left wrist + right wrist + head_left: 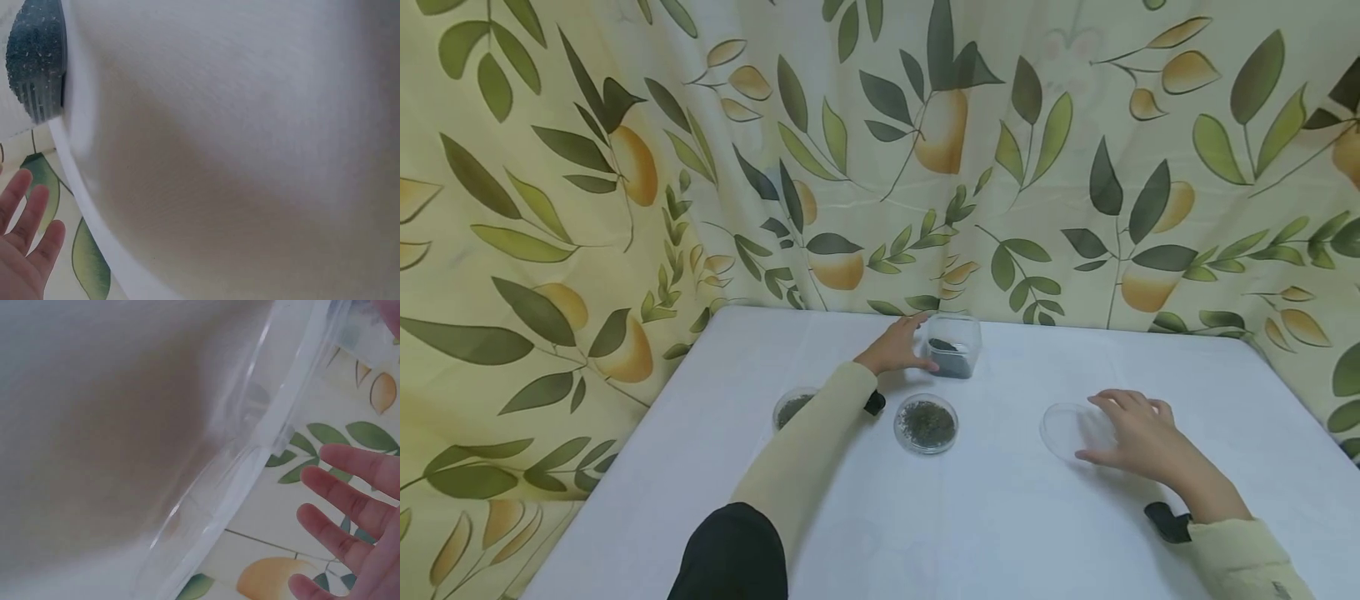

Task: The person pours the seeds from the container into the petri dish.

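My left hand (895, 346) reaches to the left side of a clear square container (968, 333), thumb and fingers spread around its near corner. Dark granules (37, 56) fill the container's lower part. In the left wrist view the fingers (45, 250) are extended, apart from the container. On the right, my right hand (1138, 433) arches beside an empty-looking clear round dish (1060, 433), thumb and fingertips at its right edge. Its fingers (344, 494) are straight and spread in the right wrist view, with the dish's clear rim (194, 506) crossing the middle.
A clear round dish (925, 451) of dark dry bits stands in front of the square container. Another such dish (777, 410) is partly behind my left sleeve (820, 433). The white tabletop (1000, 533) ends at a leaf-and-fruit patterned curtain (865, 192).
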`<state>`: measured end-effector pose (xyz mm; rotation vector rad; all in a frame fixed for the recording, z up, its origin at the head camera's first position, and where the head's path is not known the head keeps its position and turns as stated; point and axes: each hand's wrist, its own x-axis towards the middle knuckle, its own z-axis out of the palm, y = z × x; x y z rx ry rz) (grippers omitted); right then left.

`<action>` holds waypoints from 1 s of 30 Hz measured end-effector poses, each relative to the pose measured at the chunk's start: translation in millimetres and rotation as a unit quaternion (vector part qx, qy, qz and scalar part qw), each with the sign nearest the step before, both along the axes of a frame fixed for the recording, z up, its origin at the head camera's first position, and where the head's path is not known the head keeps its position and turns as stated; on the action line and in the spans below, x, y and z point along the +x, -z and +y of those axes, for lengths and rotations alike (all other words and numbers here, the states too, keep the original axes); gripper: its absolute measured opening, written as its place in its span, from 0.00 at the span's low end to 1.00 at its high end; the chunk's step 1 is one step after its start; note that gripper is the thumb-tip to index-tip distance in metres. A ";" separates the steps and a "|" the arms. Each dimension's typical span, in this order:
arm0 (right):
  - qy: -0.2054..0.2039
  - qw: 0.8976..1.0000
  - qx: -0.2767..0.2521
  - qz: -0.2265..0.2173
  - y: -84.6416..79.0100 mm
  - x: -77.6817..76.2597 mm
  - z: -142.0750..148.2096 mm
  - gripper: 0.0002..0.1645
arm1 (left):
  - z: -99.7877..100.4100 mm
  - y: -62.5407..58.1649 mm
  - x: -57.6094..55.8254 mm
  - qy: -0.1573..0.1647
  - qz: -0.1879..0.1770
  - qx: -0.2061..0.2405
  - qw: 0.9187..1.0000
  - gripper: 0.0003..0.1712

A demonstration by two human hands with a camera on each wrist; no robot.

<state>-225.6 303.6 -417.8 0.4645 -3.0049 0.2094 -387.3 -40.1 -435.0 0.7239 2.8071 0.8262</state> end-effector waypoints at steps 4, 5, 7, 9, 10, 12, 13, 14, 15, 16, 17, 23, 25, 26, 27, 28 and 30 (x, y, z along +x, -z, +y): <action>0.004 1.000 0.009 -0.007 4.5 1.8 5.7 0.51 | 2.6 1.6 -1.1 -0.001 -0.004 -0.009 1.000 0.59; 0.005 1.000 0.011 -0.008 5.6 2.2 6.9 0.50 | 3.5 2.1 -1.5 -0.001 -0.004 -0.013 1.000 0.59; 0.006 1.000 0.013 -0.008 7.4 3.2 8.5 0.50 | 5.3 2.6 -2.1 -0.003 -0.007 -0.018 1.000 0.59; 0.005 1.000 0.016 -0.004 9.3 3.7 9.8 0.49 | 6.8 3.1 -2.7 -0.005 -0.010 -0.019 1.000 0.60; 0.005 1.000 0.020 -0.004 10.0 3.7 10.8 0.49 | 7.4 3.5 -2.9 -0.005 -0.010 -0.019 1.000 0.60; 0.004 1.000 0.026 -0.001 10.9 4.0 12.1 0.49 | 8.5 3.8 -2.9 -0.006 -0.013 -0.018 1.000 0.60; 0.004 1.000 0.030 0.000 11.4 3.8 13.0 0.49 | 8.9 4.1 -3.0 -0.007 -0.014 -0.019 1.000 0.60; 0.004 0.999 0.034 0.000 11.8 3.7 13.8 0.49 | 9.5 4.3 -3.1 -0.007 -0.014 -0.019 1.000 0.60; 0.003 0.999 0.037 0.000 12.0 3.7 14.6 0.49 | 10.0 4.3 -3.1 -0.007 -0.015 -0.020 1.000 0.60; 0.001 0.999 0.040 0.001 12.0 3.8 15.5 0.48 | 10.6 4.3 -3.1 -0.007 -0.015 -0.021 1.000 0.60; -0.001 0.999 0.042 0.003 12.0 3.9 16.0 0.48 | 11.2 4.2 -3.2 -0.008 -0.015 -0.021 1.000 0.60; -0.017 0.998 0.051 0.012 13.3 3.9 19.9 0.47 | 14.2 6.0 -3.8 -0.017 -0.020 -0.026 0.999 0.57; -0.021 0.998 0.050 0.015 13.8 4.2 20.6 0.47 | 15.4 6.7 -4.1 -0.020 -0.025 -0.023 0.999 0.57; -0.022 0.998 0.049 0.017 14.0 4.5 20.6 0.47 | 16.0 7.1 -4.3 -0.022 -0.027 -0.021 0.999 0.56; -0.024 0.998 0.048 0.019 14.1 4.6 20.9 0.47 | 16.7 7.5 -4.7 -0.023 -0.028 -0.021 0.999 0.56; -0.027 0.998 0.049 0.022 14.4 4.7 21.1 0.46 | 17.4 7.8 -4.8 -0.024 -0.030 -0.019 0.999 0.56; -0.033 0.998 0.049 0.028 14.7 4.8 21.2 0.46 | 18.8 8.9 -5.3 -0.026 -0.032 -0.017 0.999 0.56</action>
